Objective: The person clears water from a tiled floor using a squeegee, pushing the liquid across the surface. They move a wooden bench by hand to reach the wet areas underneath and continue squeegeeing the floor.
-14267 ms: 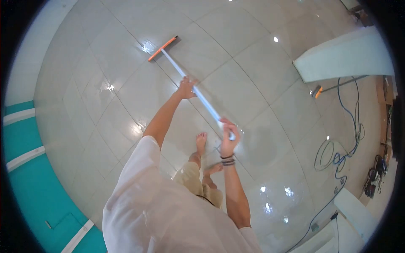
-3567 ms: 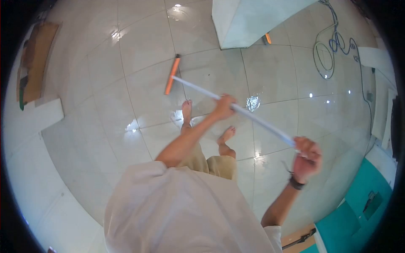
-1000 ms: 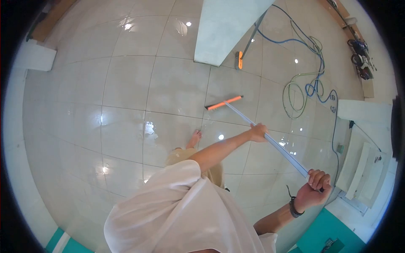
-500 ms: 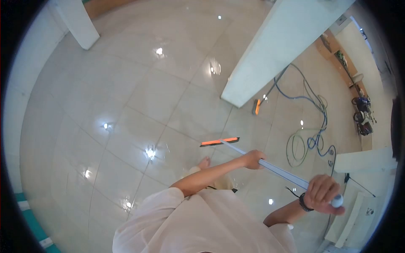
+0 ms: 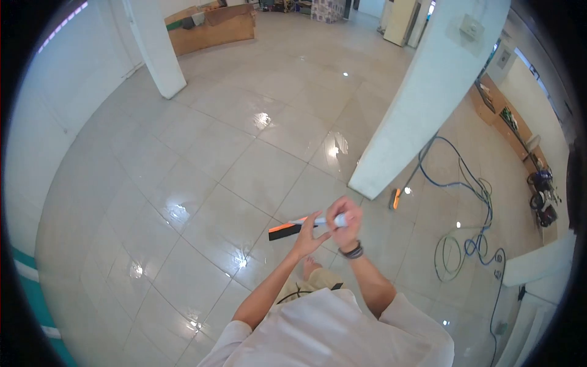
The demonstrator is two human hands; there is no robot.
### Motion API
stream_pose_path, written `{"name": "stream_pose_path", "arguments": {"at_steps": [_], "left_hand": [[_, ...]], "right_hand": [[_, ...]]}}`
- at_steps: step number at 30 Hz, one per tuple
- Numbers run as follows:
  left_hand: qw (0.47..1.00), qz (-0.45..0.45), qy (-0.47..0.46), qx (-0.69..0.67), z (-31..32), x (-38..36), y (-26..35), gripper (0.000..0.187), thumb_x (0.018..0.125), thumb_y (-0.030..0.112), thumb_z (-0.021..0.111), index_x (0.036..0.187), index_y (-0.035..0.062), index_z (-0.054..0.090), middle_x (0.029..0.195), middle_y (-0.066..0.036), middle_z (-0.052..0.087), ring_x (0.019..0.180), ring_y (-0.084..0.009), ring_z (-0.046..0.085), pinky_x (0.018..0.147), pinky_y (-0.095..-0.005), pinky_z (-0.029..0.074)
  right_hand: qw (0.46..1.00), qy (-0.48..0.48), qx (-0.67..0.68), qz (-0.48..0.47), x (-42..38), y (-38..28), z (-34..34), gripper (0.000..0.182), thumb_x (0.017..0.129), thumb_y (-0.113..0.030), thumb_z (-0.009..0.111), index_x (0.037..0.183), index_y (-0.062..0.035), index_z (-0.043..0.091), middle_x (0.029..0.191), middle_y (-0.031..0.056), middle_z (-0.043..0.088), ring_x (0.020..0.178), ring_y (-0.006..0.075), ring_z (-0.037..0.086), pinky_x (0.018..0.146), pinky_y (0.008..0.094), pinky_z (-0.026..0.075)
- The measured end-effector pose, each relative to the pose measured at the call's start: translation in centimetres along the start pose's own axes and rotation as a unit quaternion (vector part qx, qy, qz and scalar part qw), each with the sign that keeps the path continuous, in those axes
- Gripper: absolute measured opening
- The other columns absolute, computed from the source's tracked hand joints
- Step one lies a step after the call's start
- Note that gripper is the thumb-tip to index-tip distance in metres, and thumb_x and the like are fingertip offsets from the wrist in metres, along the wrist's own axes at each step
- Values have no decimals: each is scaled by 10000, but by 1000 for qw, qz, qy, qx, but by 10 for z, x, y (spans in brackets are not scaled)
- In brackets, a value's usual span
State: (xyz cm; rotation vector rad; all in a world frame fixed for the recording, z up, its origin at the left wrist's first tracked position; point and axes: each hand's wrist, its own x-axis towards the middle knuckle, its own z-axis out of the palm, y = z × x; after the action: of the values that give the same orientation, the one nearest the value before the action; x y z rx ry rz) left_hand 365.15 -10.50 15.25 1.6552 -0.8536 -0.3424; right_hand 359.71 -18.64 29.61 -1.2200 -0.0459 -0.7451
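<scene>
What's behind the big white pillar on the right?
Behind the pillar a second squeegee with an orange head leans out, with coiled blue and green hoses on the wet floor. Its handle's upper end is hidden by the pillar.

My right hand (image 5: 343, 220) closes on the top end of the squeegee handle (image 5: 324, 221), with my left hand (image 5: 307, 235) just below and left of it, fingers spread against the shaft. The squeegee blade (image 5: 286, 229) sits on the tiled floor (image 5: 202, 159) ahead of my foot (image 5: 310, 266). A pillar (image 5: 422, 98) stands ahead to my right; a second squeegee (image 5: 397, 197) rests at its base. A coiled hose (image 5: 468, 241) lies further right. Another pillar (image 5: 156, 49) stands far ahead on my left
</scene>
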Motion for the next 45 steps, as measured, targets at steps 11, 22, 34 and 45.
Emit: {"name": "stream_pose_path", "arguments": {"at_steps": [11,22,34,45], "left_hand": [[939,-280,67,187,-72,-155,-161,455,724,392,561,1005,35,550,1045,-168,532,1009,-292,476,873,-351,354],[842,-530,37,94,-83,-330,-211,359,726,318,513,868,1,602,797,-125,609,758,-253,553,713,-337,429],[826,-500,256,-43,-93,-185,-150,256,762,200,524,962,43,553,752,-35,564,669,-117,502,605,-239,412],[701,-645,299,-58,-43,-354,-47,244,741,208,577,911,32,575,723,-55,570,622,-115,507,555,-237,422]], "right_hand": [[980,-180,8,82,47,7,-17,572,741,-575,432,640,-13,471,531,20,456,463,78,426,474,216,357],[963,-232,44,127,88,21,-46,591,710,-605,446,640,-19,473,535,16,462,469,89,428,513,225,382],[989,9,137,51,187,25,-40,708,692,-721,291,640,-32,445,454,27,371,385,104,328,349,225,237],[982,-157,96,49,211,95,-34,716,784,-614,109,483,-36,404,449,45,379,456,167,360,614,309,342]]}}
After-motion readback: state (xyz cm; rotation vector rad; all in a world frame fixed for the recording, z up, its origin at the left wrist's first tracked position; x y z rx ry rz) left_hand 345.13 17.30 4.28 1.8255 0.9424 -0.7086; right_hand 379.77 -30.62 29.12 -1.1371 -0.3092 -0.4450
